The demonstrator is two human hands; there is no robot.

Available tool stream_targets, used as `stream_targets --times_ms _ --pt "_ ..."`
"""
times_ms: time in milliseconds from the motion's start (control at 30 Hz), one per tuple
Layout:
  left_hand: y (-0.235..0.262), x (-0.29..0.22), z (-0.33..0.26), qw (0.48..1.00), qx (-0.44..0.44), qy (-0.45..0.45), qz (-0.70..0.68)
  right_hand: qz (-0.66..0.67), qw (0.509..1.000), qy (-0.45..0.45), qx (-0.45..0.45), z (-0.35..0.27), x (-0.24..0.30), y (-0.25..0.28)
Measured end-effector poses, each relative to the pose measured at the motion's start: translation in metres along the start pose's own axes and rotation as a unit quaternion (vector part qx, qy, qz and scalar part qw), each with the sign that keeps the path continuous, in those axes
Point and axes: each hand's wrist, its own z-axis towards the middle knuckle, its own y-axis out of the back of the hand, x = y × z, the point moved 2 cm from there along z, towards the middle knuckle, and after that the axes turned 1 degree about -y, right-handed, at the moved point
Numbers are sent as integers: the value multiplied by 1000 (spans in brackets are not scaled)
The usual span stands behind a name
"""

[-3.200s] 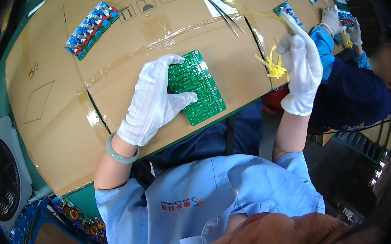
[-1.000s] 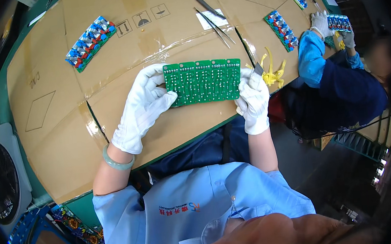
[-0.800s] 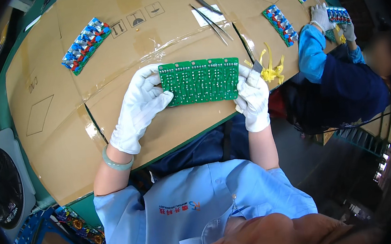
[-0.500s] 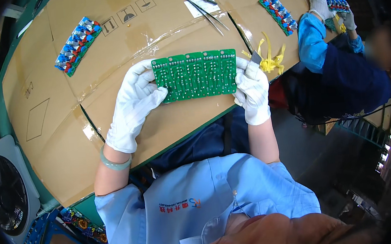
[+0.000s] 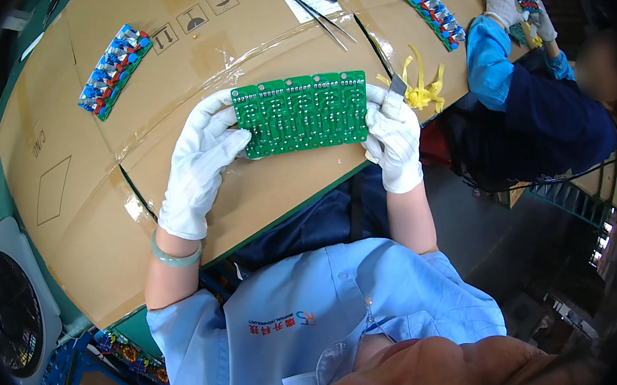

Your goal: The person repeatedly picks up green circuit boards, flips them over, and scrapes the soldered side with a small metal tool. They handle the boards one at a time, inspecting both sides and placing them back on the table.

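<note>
A green circuit board (image 5: 302, 115) is held up between my two white-gloved hands, its soldered side facing me. My left hand (image 5: 204, 154) grips the board's left edge, thumb in front and fingers behind. At the right edge, my right hand (image 5: 392, 136) is closed on the board too. A small grey flat blade-like piece (image 5: 398, 85) sticks up from the right hand's fingers; its lower end is hidden by the glove. The parts on the board's far side are out of sight.
Cardboard (image 5: 250, 205) covers the table. A populated board (image 5: 114, 71) lies at the left, another (image 5: 435, 17) at the right. Tweezers (image 5: 320, 19) lie beyond my hands, yellow strips (image 5: 425, 88) beside my right hand. A co-worker (image 5: 538, 111) handles a board at far right; a fan (image 5: 11, 303) stands at left.
The view has shifted slightly, so most things sit a little further up and left. My hold on the board looks the same. The co-worker's board has tilted or lowered.
</note>
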Motion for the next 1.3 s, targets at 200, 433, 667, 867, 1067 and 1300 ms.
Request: stream_targets --times_ms 200,433,667,867,1067,1300 --pt "0 -3 0 1000 4 4 13 -6 1000 -2 -1 1 0 1" --pt "3 -4 -2 1000 17 -2 -12 -6 1000 4 -9 1 -1 1" --pt "4 -1 -1 1000 23 -7 -10 -17 1000 7 -17 0 1 -2" --pt "1 -3 -1 999 32 -8 -21 -18 1000 1 -25 1 -2 3" --pt "0 -6 -3 999 39 -10 -6 -8 999 7 -44 2 -4 3" --pt "2 -5 -4 999 41 -13 -5 8 999 -3 -38 1 -3 3"
